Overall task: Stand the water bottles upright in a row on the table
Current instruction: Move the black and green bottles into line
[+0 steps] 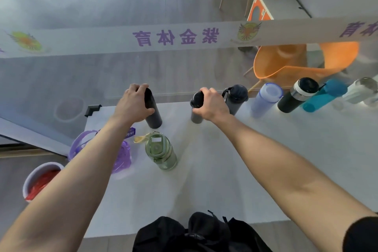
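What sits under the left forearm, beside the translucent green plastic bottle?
A translucent purple plastic container with a loop handle; the left forearm covers its middle, so its full shape is hidden.

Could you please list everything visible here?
table: one, white, beneath the bottles
black bottle: one, black, back left
grey bottle: one, dark grey, back centre
navy bottle: one, dark navy, right of grey bottle
lilac bottle: one, pale lilac, next rightward
banded bottle: one, black with white band, next rightward
teal bottle: one, teal, next rightward
clear bottle: one, whitish, far right
green bottle: one, green, front left
purple bottle: one, translucent purple, left edge
bucket: one, white, red inside, floor left
chair: one, orange, beyond table
bag: one, black, near edge
left hand: one, gripping black bottle
right hand: one, gripping grey bottle's top
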### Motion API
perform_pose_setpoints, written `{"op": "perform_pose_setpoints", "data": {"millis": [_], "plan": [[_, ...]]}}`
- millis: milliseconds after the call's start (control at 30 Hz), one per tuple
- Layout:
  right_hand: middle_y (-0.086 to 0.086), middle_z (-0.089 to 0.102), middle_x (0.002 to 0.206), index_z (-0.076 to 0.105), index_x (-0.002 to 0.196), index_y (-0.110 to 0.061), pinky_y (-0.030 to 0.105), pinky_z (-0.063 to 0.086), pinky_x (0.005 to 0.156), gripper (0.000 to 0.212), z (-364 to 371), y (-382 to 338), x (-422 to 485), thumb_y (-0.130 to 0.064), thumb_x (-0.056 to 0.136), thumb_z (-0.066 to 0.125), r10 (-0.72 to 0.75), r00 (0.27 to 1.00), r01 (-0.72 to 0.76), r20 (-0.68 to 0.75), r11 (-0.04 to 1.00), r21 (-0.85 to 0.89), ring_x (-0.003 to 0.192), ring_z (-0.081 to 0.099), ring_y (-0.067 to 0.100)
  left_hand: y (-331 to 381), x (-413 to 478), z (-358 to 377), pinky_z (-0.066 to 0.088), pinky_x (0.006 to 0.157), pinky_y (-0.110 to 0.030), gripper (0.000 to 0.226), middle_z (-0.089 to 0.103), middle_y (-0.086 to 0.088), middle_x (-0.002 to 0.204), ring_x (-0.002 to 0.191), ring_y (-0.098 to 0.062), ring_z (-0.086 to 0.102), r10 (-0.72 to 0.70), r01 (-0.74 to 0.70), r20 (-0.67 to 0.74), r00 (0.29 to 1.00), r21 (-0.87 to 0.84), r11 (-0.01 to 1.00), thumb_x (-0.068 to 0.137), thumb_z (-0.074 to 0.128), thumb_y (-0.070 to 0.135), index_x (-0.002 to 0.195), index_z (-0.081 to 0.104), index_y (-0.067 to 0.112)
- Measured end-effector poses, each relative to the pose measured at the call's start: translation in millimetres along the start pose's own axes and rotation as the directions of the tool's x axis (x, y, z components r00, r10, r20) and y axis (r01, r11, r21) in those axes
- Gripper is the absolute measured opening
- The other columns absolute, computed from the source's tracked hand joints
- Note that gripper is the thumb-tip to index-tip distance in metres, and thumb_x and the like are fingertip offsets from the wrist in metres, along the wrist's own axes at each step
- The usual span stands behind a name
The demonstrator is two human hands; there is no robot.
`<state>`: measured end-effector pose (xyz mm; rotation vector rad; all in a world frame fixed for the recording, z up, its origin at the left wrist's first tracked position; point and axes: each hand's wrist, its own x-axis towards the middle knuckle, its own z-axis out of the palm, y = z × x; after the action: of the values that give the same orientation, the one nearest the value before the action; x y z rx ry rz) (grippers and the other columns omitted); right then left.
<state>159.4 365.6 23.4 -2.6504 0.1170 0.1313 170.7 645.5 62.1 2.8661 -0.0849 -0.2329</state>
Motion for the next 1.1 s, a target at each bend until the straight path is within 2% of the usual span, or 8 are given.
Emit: {"op": "perform_pose_setpoints", "data": {"millis": [200, 500, 567, 700, 767, 833, 933, 1100], "plan": [[0.006, 0.055, 0.111, 0.058, 0.117, -0.019, 0.035, 0.049, 0.083, 0.056, 8.9, 3.2, 19.8, -0.042, 0.073, 0.085, 0.053, 0.999, -0.053, -0.002, 0.998, -0.012, 0.104, 0.065, 0.033, -5.9, 11.7, 2.8, 0.058, 0.098, -0.055, 0.073, 0.053, -0.013, 0.142, 0.121, -0.043, 0.062, 0.03, -0.03, -0.025, 0.999, -0.024, 0.999, 0.088, 0.083, 0.022, 0.151, 0.047, 0.027], [0.006, 0.054, 0.114, 0.056, 0.123, -0.02, 0.035, 0.047, 0.081, 0.059, 8.9, 1.7, 23.2, -0.039, 0.075, 0.086, 0.035, 0.999, -0.035, 0.012, 0.999, -0.029, 0.107, 0.064, 0.034, -8.8, 21.1, 4.2, 0.06, 0.085, -0.051, 0.072, 0.057, -0.012, 0.126, 0.104, -0.04, 0.064, 0.042, -0.043, -0.015, 0.999, -0.025, 0.999, 0.083, 0.09, 0.024, 0.141, 0.047, 0.028], [0.008, 0.056, 0.12, 0.054, 0.133, -0.02, 0.036, 0.048, 0.085, 0.069, 7.2, 1.6, 22.5, -0.041, 0.076, 0.086, 0.046, 0.999, -0.044, 0.025, 0.997, -0.055, 0.113, 0.064, 0.035, -9.9, 22.3, 5.4, 0.06, 0.085, -0.05, 0.072, 0.056, -0.012, 0.125, 0.103, -0.04, 0.064, 0.044, -0.044, -0.013, 0.999, -0.031, 0.999, 0.083, 0.09, 0.024, 0.141, 0.048, 0.027], [0.012, 0.053, 0.14, 0.03, 0.159, -0.02, 0.044, 0.051, 0.099, 0.113, 2.1, -1.4, 18.0, -0.051, 0.069, 0.091, 0.097, 0.989, -0.086, 0.108, 0.991, -0.103, 0.128, 0.059, 0.036, -12.6, 24.1, 5.5, 0.061, 0.087, -0.052, 0.074, 0.056, -0.01, 0.125, 0.103, -0.041, 0.064, 0.037, -0.037, -0.003, 0.999, -0.038, 0.999, 0.081, 0.091, 0.026, 0.14, 0.046, 0.03], [0.012, 0.051, 0.14, 0.027, 0.162, -0.016, 0.046, 0.051, 0.102, 0.124, -1.0, -3.3, 13.0, -0.061, 0.064, 0.09, 0.078, 0.996, -0.075, 0.032, 0.994, -0.084, 0.129, 0.056, 0.036, -13.4, 24.1, 5.5, 0.062, 0.087, -0.053, 0.076, 0.057, -0.01, 0.125, 0.103, -0.04, 0.064, 0.037, -0.037, 0.0, 0.999, -0.044, 0.998, 0.08, 0.092, 0.027, 0.14, 0.047, 0.03], [0.012, 0.053, 0.137, 0.036, 0.158, -0.011, 0.047, 0.05, 0.103, 0.116, -2.0, -7.4, 4.6, -0.066, 0.068, 0.083, -0.005, 0.989, -0.005, -0.148, 0.998, -0.069, 0.126, 0.054, 0.034, -14.2, 23.9, 6.7, 0.061, 0.088, -0.053, 0.077, 0.057, -0.009, 0.123, 0.104, -0.04, 0.064, 0.037, -0.037, 0.008, 0.999, -0.051, 0.998, 0.078, 0.094, 0.027, 0.139, 0.047, 0.029], [0.011, 0.06, 0.13, 0.056, 0.143, -0.007, 0.045, 0.049, 0.103, 0.078, 0.8, -17.1, -10.5, -0.053, 0.084, 0.074, -0.163, 0.907, 0.169, -0.389, 0.985, -0.02, 0.121, 0.056, 0.032, -15.2, 24.4, 9.0, 0.059, 0.087, -0.051, 0.074, 0.058, -0.009, 0.12, 0.104, -0.038, 0.062, 0.042, -0.042, -0.004, 0.999, -0.078, 0.996, 0.078, 0.094, 0.027, 0.138, 0.05, 0.029], [0.009, 0.062, 0.113, 0.068, 0.114, -0.008, 0.045, 0.056, 0.086, 0.034, -2.3, -14.7, -23.4, -0.03, 0.089, 0.072, -0.151, 0.912, 0.186, -0.382, 0.981, 0.054, 0.101, 0.063, 0.031, -3.9, 31.2, 9.8, 0.056, 0.084, -0.044, 0.071, 0.062, -0.007, 0.114, 0.103, -0.035, 0.06, 0.107, -0.106, 0.006, 0.994, -0.11, 0.988, 0.074, 0.093, 0.026, 0.133, 0.055, 0.029]]}}
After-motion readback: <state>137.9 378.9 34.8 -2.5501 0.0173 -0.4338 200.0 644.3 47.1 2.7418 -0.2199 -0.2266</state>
